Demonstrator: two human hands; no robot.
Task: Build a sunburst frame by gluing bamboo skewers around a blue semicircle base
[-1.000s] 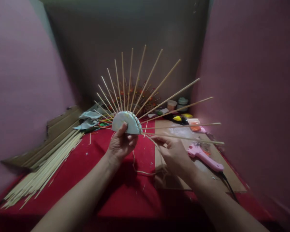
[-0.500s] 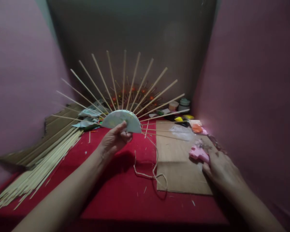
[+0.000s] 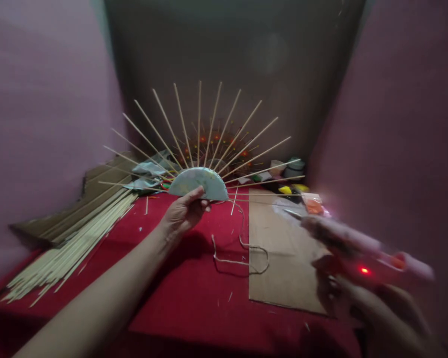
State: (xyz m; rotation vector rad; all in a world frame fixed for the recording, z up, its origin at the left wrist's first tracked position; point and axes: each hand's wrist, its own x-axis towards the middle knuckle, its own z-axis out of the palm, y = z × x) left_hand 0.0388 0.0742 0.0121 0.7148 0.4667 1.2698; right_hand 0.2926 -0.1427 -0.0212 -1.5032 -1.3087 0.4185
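My left hand (image 3: 188, 211) pinches the lower edge of a pale half-round piece (image 3: 197, 181), thumb in front and fingers behind. Thin wooden sticks (image 3: 199, 124) fan out from its curved rim. A length of twine (image 3: 242, 238) trails from its right end down over the red cloth and cardboard. On the right, my right hand (image 3: 381, 303) is wrapped round a pink glue gun (image 3: 358, 248), blurred by motion. The gun's small red light is lit and its nozzle points left, toward the stick fan but apart from it.
A bundle of loose sticks (image 3: 78, 243) lies on the left beside folded cardboard (image 3: 67, 214). A flat cardboard sheet (image 3: 280, 258) rests on the red cloth (image 3: 179, 303). Behind stands a second stick fan with orange dots (image 3: 224, 141). Small containers (image 3: 294, 168) sit at the back right.
My right hand has lifted the pink glue gun off the cardboard and turned it so the nozzle faces left. The view has shifted; my left hand still holds the half-round piece.
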